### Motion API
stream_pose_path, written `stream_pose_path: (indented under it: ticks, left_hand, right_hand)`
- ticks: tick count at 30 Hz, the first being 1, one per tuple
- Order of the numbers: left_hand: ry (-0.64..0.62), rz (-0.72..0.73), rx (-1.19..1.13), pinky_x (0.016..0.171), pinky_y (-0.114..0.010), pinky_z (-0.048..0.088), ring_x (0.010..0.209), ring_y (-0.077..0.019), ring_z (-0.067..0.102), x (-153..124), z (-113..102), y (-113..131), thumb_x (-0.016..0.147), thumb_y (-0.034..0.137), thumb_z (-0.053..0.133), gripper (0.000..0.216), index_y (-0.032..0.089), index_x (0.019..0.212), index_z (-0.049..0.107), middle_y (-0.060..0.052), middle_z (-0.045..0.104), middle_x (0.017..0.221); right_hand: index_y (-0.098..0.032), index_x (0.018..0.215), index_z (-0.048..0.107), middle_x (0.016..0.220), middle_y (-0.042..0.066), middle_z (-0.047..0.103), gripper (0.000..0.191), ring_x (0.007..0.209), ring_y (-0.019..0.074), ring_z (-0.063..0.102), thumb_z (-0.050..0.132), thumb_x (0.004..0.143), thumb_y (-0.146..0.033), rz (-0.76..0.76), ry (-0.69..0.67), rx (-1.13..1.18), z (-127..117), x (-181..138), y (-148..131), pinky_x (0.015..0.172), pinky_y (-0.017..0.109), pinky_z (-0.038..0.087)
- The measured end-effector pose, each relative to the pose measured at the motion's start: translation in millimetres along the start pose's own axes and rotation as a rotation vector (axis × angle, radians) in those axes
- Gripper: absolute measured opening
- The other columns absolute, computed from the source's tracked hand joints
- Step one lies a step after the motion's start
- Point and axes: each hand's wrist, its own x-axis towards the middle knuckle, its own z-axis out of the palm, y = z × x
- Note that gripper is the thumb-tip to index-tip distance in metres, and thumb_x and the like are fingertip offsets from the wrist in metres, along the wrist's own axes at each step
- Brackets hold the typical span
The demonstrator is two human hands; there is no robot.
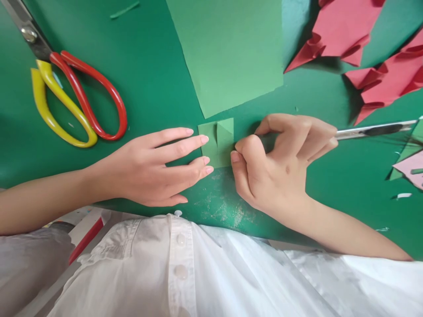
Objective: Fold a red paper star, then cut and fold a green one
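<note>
Well, head view, the only feed I have at my station. The small green paper [225, 147] lies on the green table [155, 88] between the two hands, just below the larger green sheet [234, 53]. Its upper right part shows creases and a raised flap [224, 130].

Handling, my judgement: this is crease work on a small piece, so I want light, flat pressure from the left fingertips, enough to stop skating without flattening the flap by accident. Edges should be matched before any firm press; then I'd run the pressure along the fold rather than dab at it.

Pose: the left hand [158, 167] is palm down, fingers extended and a little apart, tips at the paper's left side, gripping nothing that I can see. Its forearm comes in low from the left. The right hand [280, 154] is curled, thumb and index tips close together at the right edge; whether they pinch it I cannot tell. A silver tool [376, 130] runs out from behind its other fingers, hold unclear.

Surroundings: scissors [75, 88] well apart at upper left; red folded papers [343, 31] at upper right.
</note>
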Motion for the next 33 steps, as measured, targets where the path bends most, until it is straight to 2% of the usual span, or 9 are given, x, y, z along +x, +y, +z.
stream_pose_path:
  ticks: [3, 7, 12, 15, 19, 22, 25, 28, 33]
  left_hand:
    - [0.021, 0.003, 0.003, 0.111, -0.042, 0.056, 0.127, -0.0256, 0.061, -2, 0, 1, 0.096, 0.048, 0.052, 0.041, 0.016, 0.120, 0.066, -0.002, 0.070, 0.119]
    - [0.014, -0.010, 0.016, 0.116, -0.040, 0.053, 0.132, -0.0238, 0.057, -3, 1, 2, 0.096, 0.046, 0.052, 0.038, 0.020, 0.120, 0.065, 0.000, 0.068, 0.122]
    - [0.034, 0.012, 0.024, 0.110, -0.041, 0.057, 0.127, -0.0247, 0.060, 0, 0, 1, 0.097, 0.040, 0.048, 0.039, 0.014, 0.121, 0.064, -0.002, 0.069, 0.121]
    - [0.019, 0.029, 0.031, 0.109, -0.041, 0.057, 0.127, -0.0244, 0.061, 0, -1, 0, 0.097, 0.042, 0.049, 0.040, 0.014, 0.122, 0.064, -0.001, 0.069, 0.124]
    - [0.023, 0.052, 0.050, 0.111, -0.037, 0.055, 0.128, -0.0213, 0.060, -4, 1, 0, 0.097, 0.045, 0.048, 0.043, 0.016, 0.123, 0.065, 0.000, 0.067, 0.132]
    - [0.045, 0.067, 0.098, 0.114, -0.033, 0.051, 0.130, -0.0169, 0.059, -5, 1, 1, 0.099, 0.047, 0.046, 0.041, 0.019, 0.123, 0.065, 0.003, 0.065, 0.137]
    - [0.056, 0.090, 0.171, 0.112, -0.028, 0.052, 0.129, -0.0135, 0.059, -4, 0, 0, 0.100, 0.047, 0.046, 0.037, 0.023, 0.120, 0.066, 0.005, 0.066, 0.135]
    - [0.064, 0.118, 0.194, 0.109, -0.026, 0.053, 0.128, -0.0130, 0.060, -2, -1, 0, 0.099, 0.045, 0.051, 0.033, 0.025, 0.121, 0.066, 0.006, 0.066, 0.135]
    - [0.061, 0.140, 0.182, 0.107, -0.027, 0.055, 0.126, -0.0141, 0.061, -1, 1, 1, 0.098, 0.046, 0.054, 0.039, 0.022, 0.128, 0.064, 0.003, 0.064, 0.138]
  right_hand:
    - [-0.021, 0.091, 0.058, 0.109, 0.013, 0.058, 0.008, 0.106, 0.0331, 0.050, 0.051, 0.087, -0.020, -0.007, 0.032, 0.012, 2, -1, 0, 0.081, 0.047, 0.032]
    - [-0.025, 0.122, 0.061, 0.110, 0.013, 0.060, 0.034, 0.104, 0.0326, 0.052, 0.054, 0.088, -0.024, -0.015, 0.083, -0.001, 5, -3, 2, 0.083, 0.048, 0.033]
    - [-0.034, 0.145, 0.047, 0.120, 0.014, 0.057, 0.052, 0.112, 0.0345, 0.050, 0.047, 0.094, -0.033, 0.041, -0.058, 0.047, 3, -6, 3, 0.091, 0.052, 0.034]
    - [-0.030, 0.148, 0.043, 0.124, 0.015, 0.056, 0.054, 0.113, 0.0344, 0.050, 0.045, 0.094, -0.034, 0.038, -0.077, 0.053, 1, -6, 3, 0.092, 0.053, 0.034]
    - [-0.023, 0.143, 0.046, 0.123, 0.015, 0.058, 0.052, 0.109, 0.0317, 0.053, 0.047, 0.093, -0.034, -0.014, -0.025, 0.055, -1, -4, 5, 0.089, 0.049, 0.035]
    - [-0.017, 0.131, 0.053, 0.117, 0.015, 0.061, 0.045, 0.104, 0.0306, 0.056, 0.052, 0.090, -0.037, -0.025, 0.021, 0.122, -2, -1, 9, 0.087, 0.048, 0.036]
    - [-0.019, 0.114, 0.054, 0.104, 0.011, 0.066, 0.032, 0.096, 0.0273, 0.059, 0.057, 0.089, -0.038, -0.036, 0.088, 0.243, -2, 1, 13, 0.085, 0.045, 0.037]
    - [-0.022, 0.102, 0.049, 0.091, 0.004, 0.069, 0.020, 0.091, 0.0233, 0.062, 0.062, 0.088, -0.029, -0.036, 0.111, 0.353, -2, 2, 15, 0.085, 0.042, 0.038]
    - [-0.023, 0.101, 0.053, 0.081, -0.002, 0.067, 0.024, 0.079, 0.0184, 0.062, 0.066, 0.084, -0.013, -0.078, 0.110, 0.422, -3, 4, 17, 0.079, 0.038, 0.039]
